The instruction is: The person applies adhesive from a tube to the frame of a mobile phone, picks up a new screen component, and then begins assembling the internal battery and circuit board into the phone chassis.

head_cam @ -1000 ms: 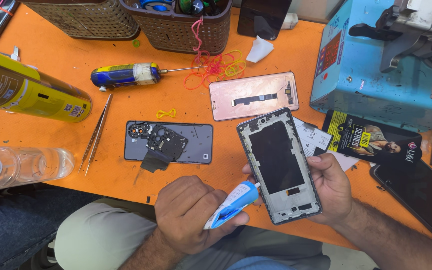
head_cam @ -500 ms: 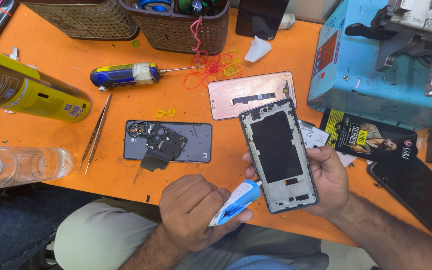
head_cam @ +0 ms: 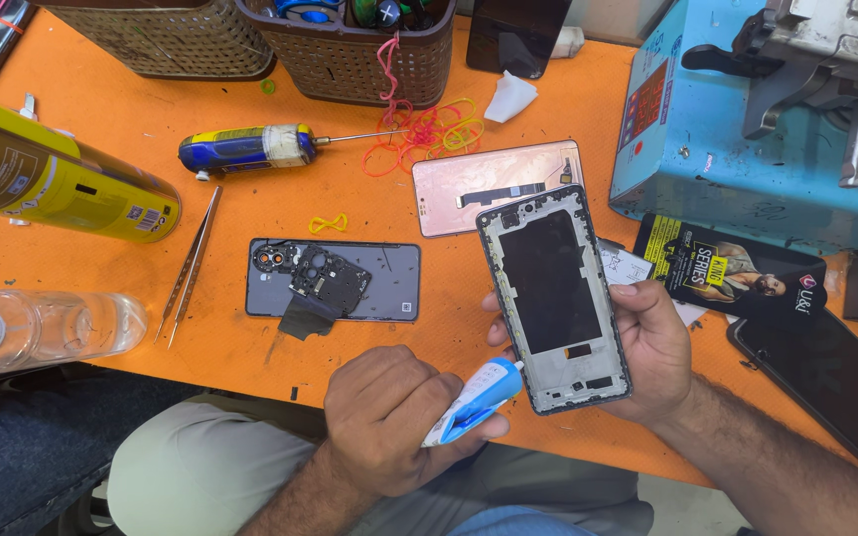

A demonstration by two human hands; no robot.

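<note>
Holding a phone frame [head_cam: 556, 298] tilted above the near edge of the orange tabletop [head_cam: 350, 199], the right hand [head_cam: 652, 352] has its fingers curled behind it and thumb on its side. The left hand [head_cam: 399, 417] is closed around a small blue-and-white tube [head_cam: 474, 402], whose tip touches the frame's lower left edge. A dark opened phone [head_cam: 335, 281] lies nearby, tweezers [head_cam: 189, 263] farther left.

matt metal phone frame [head_cam: 555, 298], glossy plastic tube [head_cam: 476, 400], smooth orange tabletop [head_cam: 250, 199]
</note>
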